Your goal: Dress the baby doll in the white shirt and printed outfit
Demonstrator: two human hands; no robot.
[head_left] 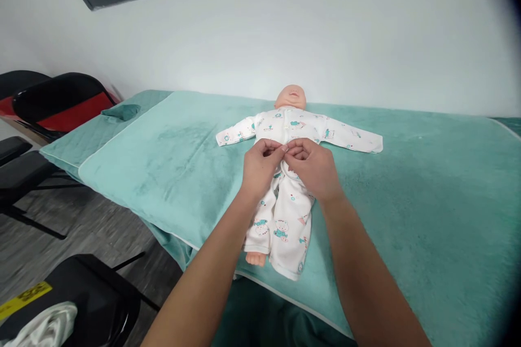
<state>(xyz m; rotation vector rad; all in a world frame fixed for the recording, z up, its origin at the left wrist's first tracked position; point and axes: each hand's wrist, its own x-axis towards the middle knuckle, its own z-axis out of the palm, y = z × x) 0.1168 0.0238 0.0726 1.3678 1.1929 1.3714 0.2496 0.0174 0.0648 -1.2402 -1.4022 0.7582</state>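
Note:
A baby doll lies on its back on the teal padded bed, head toward the wall. It wears a white baby romper with teal and pink animal prints, both sleeves spread out sideways. Over the front of the romper at the waist, my left hand and my right hand meet with fingertips pinched together on the front opening. The exact bit of cloth or fastener between the fingers is hidden. One bare foot shows below the left trouser leg; the other leg's cuff covers its foot.
The teal bed runs along a white wall, with a face hole at its left end. Black and red folding chairs stand at the left. A black chair at the lower left carries a pale cloth.

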